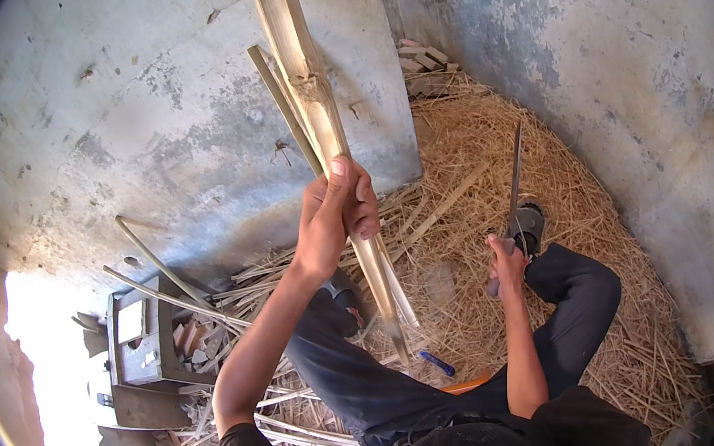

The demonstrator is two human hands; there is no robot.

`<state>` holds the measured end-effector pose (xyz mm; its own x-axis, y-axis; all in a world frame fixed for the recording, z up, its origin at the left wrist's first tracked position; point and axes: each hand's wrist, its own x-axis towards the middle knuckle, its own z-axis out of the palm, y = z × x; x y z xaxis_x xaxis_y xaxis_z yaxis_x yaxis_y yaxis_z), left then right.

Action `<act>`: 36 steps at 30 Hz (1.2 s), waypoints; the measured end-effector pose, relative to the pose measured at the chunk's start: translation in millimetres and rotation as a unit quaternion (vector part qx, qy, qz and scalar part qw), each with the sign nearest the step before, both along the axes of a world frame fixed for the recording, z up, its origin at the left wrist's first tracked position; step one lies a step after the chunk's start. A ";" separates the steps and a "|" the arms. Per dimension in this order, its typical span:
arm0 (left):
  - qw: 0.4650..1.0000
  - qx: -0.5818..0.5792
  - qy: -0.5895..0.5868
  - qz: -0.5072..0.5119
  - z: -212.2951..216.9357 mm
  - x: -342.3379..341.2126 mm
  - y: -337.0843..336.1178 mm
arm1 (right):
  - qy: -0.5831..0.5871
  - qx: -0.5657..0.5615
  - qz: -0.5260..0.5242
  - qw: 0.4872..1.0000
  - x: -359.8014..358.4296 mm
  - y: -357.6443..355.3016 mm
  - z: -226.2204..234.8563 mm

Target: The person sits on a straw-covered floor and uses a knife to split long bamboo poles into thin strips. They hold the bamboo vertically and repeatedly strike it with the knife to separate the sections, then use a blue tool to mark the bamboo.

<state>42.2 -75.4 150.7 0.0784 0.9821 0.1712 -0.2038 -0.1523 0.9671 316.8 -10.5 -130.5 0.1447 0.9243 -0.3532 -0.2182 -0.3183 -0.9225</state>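
My left hand (333, 212) is raised in front of me, wrapped round a few split bamboo pieces. The widest bamboo piece (297, 59) points up and away, its pale inner face and a node showing. A narrower bamboo strip (286, 110) lies beside it in the same grip. The lower ends hang between my knees. Off to the right and lower, my right hand (508, 264) is closed on the handle of a long knife (515, 170). Its thin dark blade points upward, apart from the bamboo. The palm side of each grip is partly hidden.
Straw-like bamboo shavings (580, 275) cover the floor around my legs. A blue tool or pen-like object (435, 363) lies between them, beside something orange (467, 384). At left stand a grey metal box (146, 364) and leaning strips (165, 262). Worn walls (629, 97) enclose the corner.
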 end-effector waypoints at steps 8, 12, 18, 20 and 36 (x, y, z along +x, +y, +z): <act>0.996 -0.036 -0.028 -0.073 -22.0 29.6 7.0 | 0.178 0.111 0.066 0.976 -2.0 -8.0 109.0; 0.985 -0.013 -0.010 -0.170 -45.4 47.9 15.3 | 0.248 0.202 0.118 0.940 -2.9 -9.2 183.0; 0.964 -0.006 -0.044 -0.262 -71.4 73.2 17.7 | 0.270 0.287 0.225 0.891 -9.7 -9.7 258.3; 0.966 -0.018 -0.047 -0.253 -72.4 80.4 14.7 | 0.265 0.291 0.248 0.885 -12.9 -9.3 266.7; 0.978 0.005 -0.051 -0.204 -70.8 87.2 7.3 | 0.131 0.354 0.273 0.885 -22.4 -6.8 294.0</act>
<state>129.4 -68.1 79.9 0.4455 0.8706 0.2087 -0.3448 -0.0482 0.9374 294.4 -17.3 163.5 -0.3926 0.8342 0.3873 -0.4465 0.1953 -0.8732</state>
